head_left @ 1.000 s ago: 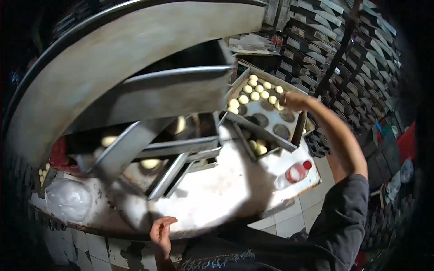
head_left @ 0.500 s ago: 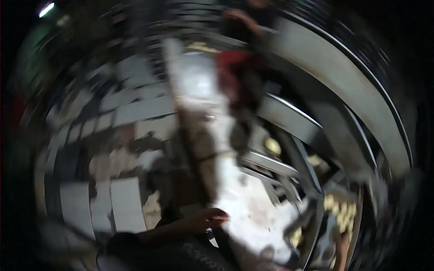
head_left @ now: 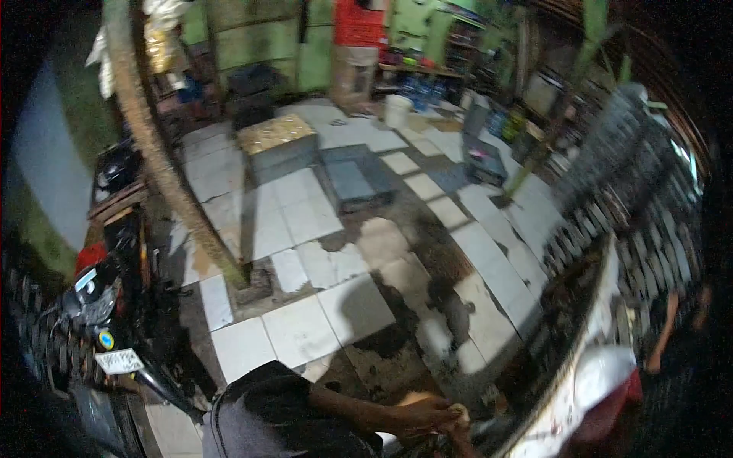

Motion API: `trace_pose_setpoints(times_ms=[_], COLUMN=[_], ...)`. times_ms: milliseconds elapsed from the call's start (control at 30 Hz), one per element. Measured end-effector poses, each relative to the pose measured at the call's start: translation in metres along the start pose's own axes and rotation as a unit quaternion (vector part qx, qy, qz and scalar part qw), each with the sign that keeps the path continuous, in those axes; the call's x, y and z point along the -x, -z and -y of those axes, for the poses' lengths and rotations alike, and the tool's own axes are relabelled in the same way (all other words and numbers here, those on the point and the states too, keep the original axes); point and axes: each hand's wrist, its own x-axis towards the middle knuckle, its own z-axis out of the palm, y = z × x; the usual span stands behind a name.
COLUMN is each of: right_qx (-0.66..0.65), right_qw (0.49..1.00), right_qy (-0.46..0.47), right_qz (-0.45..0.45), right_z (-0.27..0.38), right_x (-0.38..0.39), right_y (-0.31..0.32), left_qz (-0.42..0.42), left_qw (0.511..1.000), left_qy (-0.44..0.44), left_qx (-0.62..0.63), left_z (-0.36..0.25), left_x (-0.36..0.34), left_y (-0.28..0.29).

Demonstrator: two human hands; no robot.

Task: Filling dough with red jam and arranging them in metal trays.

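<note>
My left hand [head_left: 420, 416] is at the bottom centre, on the end of my dark-sleeved arm, with its fingers curled toward a small pale shape that I cannot make out. My right hand [head_left: 458, 435] is just beside it, mostly hidden and dim at the lower edge. The white worktable [head_left: 546, 427] runs along my lower right, bearing a clear plastic bag [head_left: 599, 370] and red material [head_left: 615, 416].
A co-worker's arm [head_left: 664, 336] is at the far right by stacked trays [head_left: 649, 259]. Leaning poles [head_left: 172, 183] rise from a broken tiled floor [head_left: 298, 336]. A motorbike [head_left: 111, 328] stands at left; boxes [head_left: 279, 145] and a bucket [head_left: 397, 111] are farther back.
The view has swung left from the trays of dough balls to the floor and back of the room. My right hand has left the dough tray and is now beside my left.
</note>
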Motion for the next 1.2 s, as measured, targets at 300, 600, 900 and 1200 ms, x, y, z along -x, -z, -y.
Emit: trace_pose_setpoints(times_ms=[300,600,900,1200], right_qx=[-0.111,-0.346,-0.041,0.068], right_qw=[0.862,0.607,0.557,0.579], right_qy=[-0.108,-0.546,-0.577,-0.747], right_qz=[-0.483,-0.462,-0.597,-0.320], right_z=[-0.107,-0.318,-0.326,-0.410], right_x=[-0.102,0.029,0.025,0.005], right_y=[-0.080,-0.088,-0.057,-0.078], left_qz=[-0.294,-0.123,0.165,0.383], left_qw=[0.917,0.933,0.847,0.815], left_qy=[0.156,0.338,0.496,0.426], left_qx=[0.222,0.005,0.100,0.087], left_z=[0.136,0.012,0.106,0.149], left_x=[-0.049,-0.180,-0.293,-0.475], left_y=[-0.009,0.019,-0.056,-0.121])
